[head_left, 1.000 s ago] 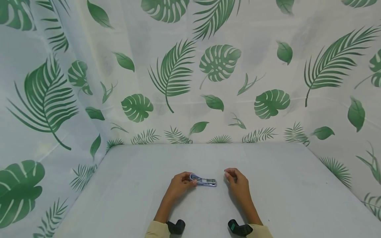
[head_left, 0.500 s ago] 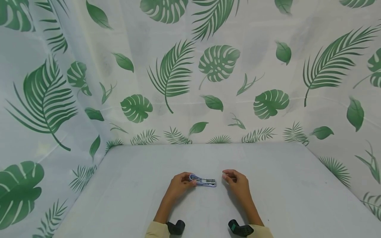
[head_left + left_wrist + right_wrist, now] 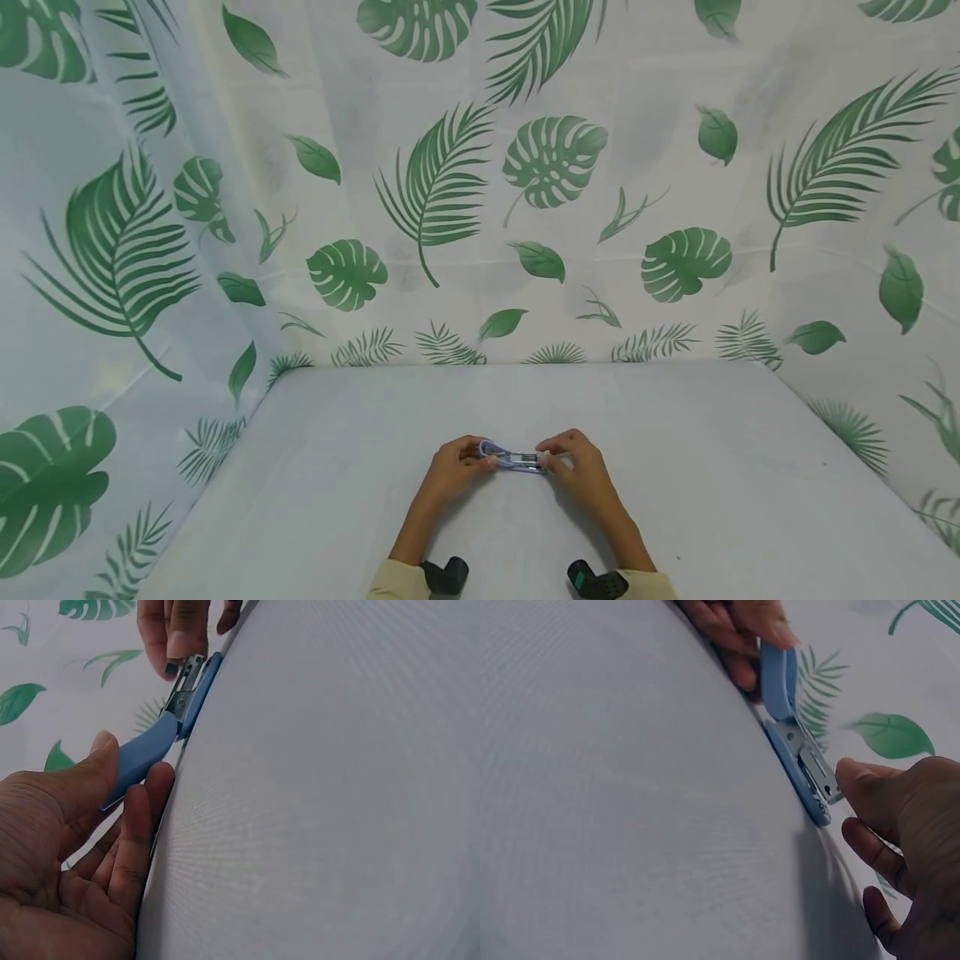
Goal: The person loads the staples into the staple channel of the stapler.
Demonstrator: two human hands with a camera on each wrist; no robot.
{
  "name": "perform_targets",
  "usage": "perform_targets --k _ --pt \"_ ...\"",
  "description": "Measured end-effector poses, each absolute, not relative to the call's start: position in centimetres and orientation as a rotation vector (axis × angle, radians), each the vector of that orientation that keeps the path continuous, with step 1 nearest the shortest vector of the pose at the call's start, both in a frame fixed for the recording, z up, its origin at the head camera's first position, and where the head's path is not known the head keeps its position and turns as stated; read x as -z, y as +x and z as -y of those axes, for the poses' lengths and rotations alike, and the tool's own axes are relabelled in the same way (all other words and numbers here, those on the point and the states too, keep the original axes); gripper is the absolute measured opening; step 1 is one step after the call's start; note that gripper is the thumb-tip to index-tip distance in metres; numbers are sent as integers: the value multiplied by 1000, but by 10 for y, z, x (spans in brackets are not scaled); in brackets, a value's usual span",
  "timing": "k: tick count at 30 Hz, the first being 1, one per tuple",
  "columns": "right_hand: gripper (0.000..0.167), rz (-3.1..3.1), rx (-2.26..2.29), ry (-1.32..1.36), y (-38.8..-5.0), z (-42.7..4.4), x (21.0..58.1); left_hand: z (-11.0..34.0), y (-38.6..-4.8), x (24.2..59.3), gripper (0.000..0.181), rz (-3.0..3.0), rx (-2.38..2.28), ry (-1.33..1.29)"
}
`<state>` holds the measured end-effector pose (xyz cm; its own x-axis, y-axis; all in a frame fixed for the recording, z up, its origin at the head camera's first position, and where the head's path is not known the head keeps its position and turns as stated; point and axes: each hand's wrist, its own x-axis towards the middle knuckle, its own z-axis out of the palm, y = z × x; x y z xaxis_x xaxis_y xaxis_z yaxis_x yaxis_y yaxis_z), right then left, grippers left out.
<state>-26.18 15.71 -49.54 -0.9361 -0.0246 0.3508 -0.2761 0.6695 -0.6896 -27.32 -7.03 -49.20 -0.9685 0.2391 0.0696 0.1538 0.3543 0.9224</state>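
Observation:
A blue stapler (image 3: 517,460) lies on the white table, its metal staple channel (image 3: 814,769) exposed and its blue top handle raised at the rear. My left hand (image 3: 453,468) grips the rear end, thumb on top and fingers beneath. At the front end is my right hand (image 3: 587,477), thumb and index finger pinched together against the tip of the channel. A small dark piece (image 3: 171,668), apparently a strip of staples, shows at the right fingertips in the left wrist view; most of it is hidden by the fingers.
White tabletop (image 3: 360,417) surrounds both hands. Behind and beside it hangs a white cloth with a green leaf print (image 3: 555,158). Each wrist carries a black camera mount, one being the right mount (image 3: 596,579).
My right hand has moved left from a spot apart from the stapler to its front end, fingers still pinched. My left hand and the stapler have stayed in place.

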Motion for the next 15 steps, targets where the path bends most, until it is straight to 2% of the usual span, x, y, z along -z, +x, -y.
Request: perform_targets --k 15 --pt "14 2611 -964 283 -260 -148 492 71 -275 492 36 -2521 -1710 384"
